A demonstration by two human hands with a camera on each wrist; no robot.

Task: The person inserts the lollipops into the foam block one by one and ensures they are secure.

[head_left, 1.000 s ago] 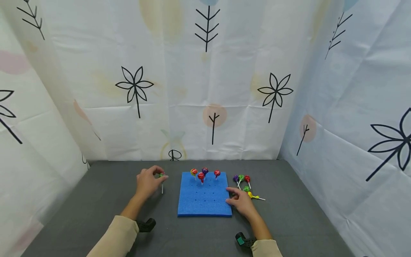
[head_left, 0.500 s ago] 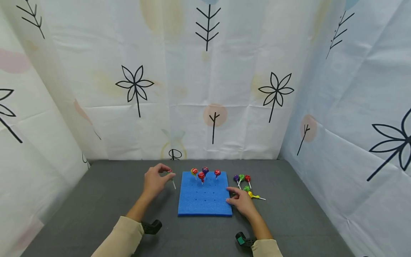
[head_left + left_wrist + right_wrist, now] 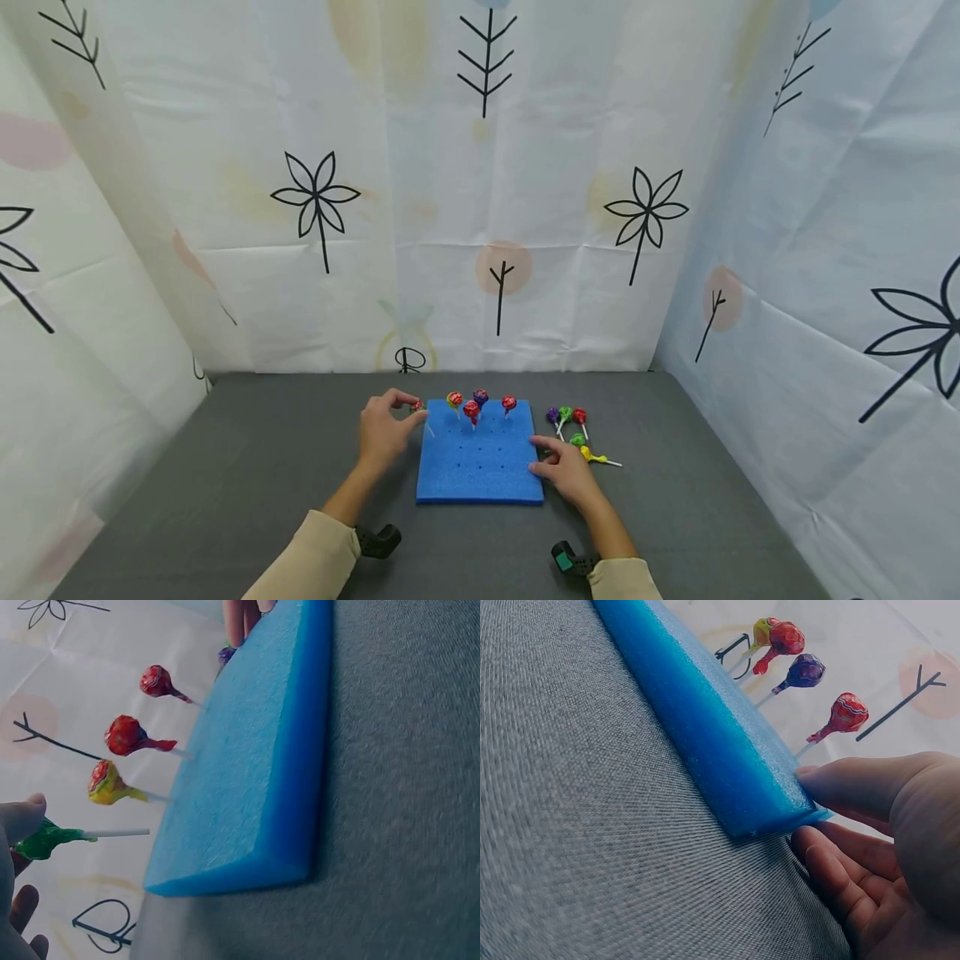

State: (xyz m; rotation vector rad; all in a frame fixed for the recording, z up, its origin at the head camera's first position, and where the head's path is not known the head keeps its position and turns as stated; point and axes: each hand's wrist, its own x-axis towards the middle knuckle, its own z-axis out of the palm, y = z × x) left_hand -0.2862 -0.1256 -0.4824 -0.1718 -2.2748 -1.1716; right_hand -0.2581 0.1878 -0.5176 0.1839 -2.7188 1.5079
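Left hand (image 3: 384,431) pinches a green lollipop (image 3: 45,838) by its wrapped head, stick pointing at the far-left corner of the blue foam block (image 3: 480,454), not touching it yet. I see bare grey tabletop (image 3: 247,467) left of that hand, open room there. Four lollipops stand in the block's far row (image 3: 480,402); near rows are bare holes. Right hand (image 3: 566,471) rests at the block's right edge, thumb on top, fingers loosely against the side, gripping nothing. Loose lollipops (image 3: 572,427) lie just right of the block, near that hand.
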